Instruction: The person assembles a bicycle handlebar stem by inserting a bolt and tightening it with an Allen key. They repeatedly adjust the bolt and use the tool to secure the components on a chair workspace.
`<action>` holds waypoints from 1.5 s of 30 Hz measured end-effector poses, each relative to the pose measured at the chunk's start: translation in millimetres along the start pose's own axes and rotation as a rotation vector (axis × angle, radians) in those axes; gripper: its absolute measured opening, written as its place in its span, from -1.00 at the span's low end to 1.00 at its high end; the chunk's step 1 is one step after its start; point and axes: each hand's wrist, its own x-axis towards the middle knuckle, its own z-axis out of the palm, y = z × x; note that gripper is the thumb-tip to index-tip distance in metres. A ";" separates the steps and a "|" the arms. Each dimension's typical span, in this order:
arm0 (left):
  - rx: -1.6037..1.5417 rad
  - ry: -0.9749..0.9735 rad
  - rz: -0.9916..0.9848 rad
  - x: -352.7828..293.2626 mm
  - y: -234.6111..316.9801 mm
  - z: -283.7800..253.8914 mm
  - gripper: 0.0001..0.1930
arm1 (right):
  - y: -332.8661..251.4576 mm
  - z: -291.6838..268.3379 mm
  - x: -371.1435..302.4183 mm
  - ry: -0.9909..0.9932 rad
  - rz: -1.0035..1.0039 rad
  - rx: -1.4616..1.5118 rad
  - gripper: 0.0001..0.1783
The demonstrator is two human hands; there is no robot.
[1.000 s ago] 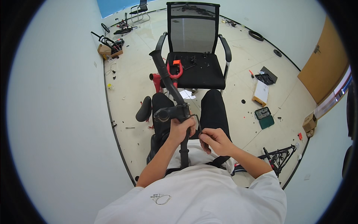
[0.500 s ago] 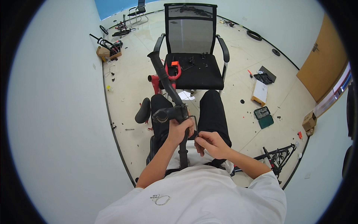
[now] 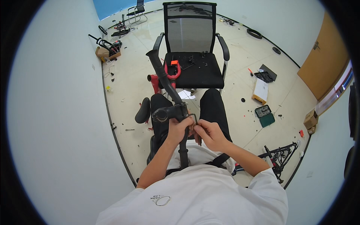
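Observation:
A black bicycle handlebar (image 3: 165,78) stands up over my lap, slanting away to the upper left. Its stem (image 3: 168,113) is clamped on the middle and points left. My left hand (image 3: 177,130) is closed around the bar just below the stem. Close beside it, my right hand (image 3: 210,135) pinches the long arm of a dark L-shaped hex key (image 3: 195,118). The key's short end reaches the stem clamp; whether it sits in a bolt is hidden. The fingertips of both hands nearly meet.
Ahead stands a black mesh chair (image 3: 193,71) with small parts on its seat. A red bicycle frame (image 3: 154,83) leans by it, near a black saddle (image 3: 143,111). On the floor at right are a green case (image 3: 267,120) and a black frame (image 3: 281,155).
My right hand has moved up and left along the hex key, closer to my left hand. My left hand keeps its hold on the handlebar.

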 end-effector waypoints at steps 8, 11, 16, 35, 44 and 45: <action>0.044 0.005 0.008 -1.6 0.3 0.1 -0.86 | -1.5 5.0 2.0 0.039 0.107 0.252 -0.70; 0.057 0.007 0.018 -1.8 2.5 4.0 -0.94 | -11.7 3.9 4.8 0.081 0.157 0.369 -0.65; 0.133 0.023 0.033 -2.4 1.5 7.8 -0.91 | -18.2 0.6 11.8 0.105 0.095 0.236 -0.65; -0.173 0.185 -0.036 -7.4 9.2 -9.7 -0.59 | -5.9 -11.7 32.6 0.792 0.039 0.490 -0.80; -0.246 -0.115 0.026 2.4 29.5 -10.3 -0.56 | -50.4 -17.4 49.8 0.215 -0.135 -0.107 -0.87; -0.231 -0.178 -0.001 3.0 26.5 -8.9 -0.58 | -53.3 -14.4 53.7 0.208 -0.198 -0.145 -0.86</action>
